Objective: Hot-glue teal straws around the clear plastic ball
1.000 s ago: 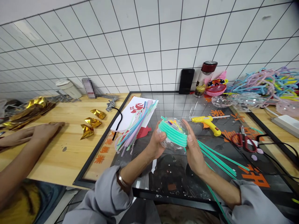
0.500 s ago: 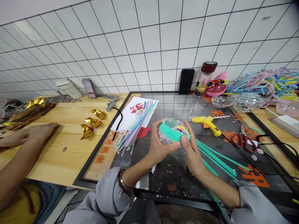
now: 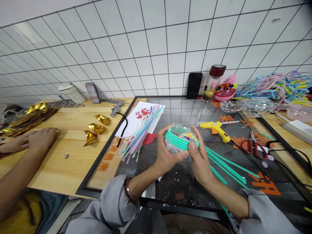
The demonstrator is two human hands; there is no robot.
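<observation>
Between my two hands I hold a clear plastic ball point(image 3: 181, 130) above the dark tabletop. Several rows of green pipe cleaner point(image 3: 175, 140) wrap around its side, and small colourful bits show through the clear top. My left hand point(image 3: 168, 154) grips the ball from the left, its thumb along the lower front. My right hand point(image 3: 200, 156) closes on the right side, with the thumb pressed on the end of the green rows. Loose green pipe cleaners point(image 3: 227, 164) lie on the table, partly hidden by my right forearm.
A yellow glue gun point(image 3: 216, 127) and red-handled pliers point(image 3: 254, 148) lie at right. Mixed pipe cleaners point(image 3: 143, 131) rest on white paper point(image 3: 129, 122). A phone point(image 3: 194, 85) and glass bottle point(image 3: 211, 83) stand by the wall. Another person's hands point(image 3: 36, 139) are at left near gold foil pieces point(image 3: 97, 127).
The ball and both my hands stay almost in place. At left, the other person's hands have shifted slightly, and a bit of gold shows at their fingertips.
</observation>
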